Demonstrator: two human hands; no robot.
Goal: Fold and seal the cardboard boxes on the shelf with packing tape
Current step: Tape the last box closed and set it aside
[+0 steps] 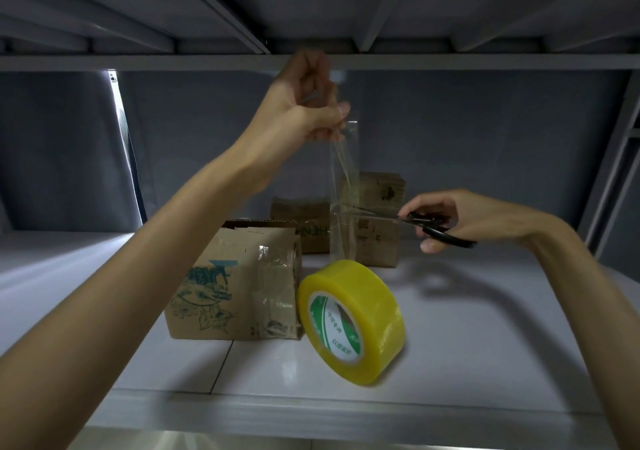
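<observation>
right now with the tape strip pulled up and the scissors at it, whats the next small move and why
Probably close the scissors across the tape strip. The left hand pinches the strip's top end high, so it hangs stretched from the yellow tape roll, and the right hand has the open blades already at the strip's edge. One snip should free a piece for sealing a box.

On your tape roll [351, 321], the green-and-white core label carries Chinese characters, too small to read with certainty. The middle box [300, 223] at the back shows green letters, seemingly "HEN", upside down and partly hidden. Nothing else reads.
</observation>
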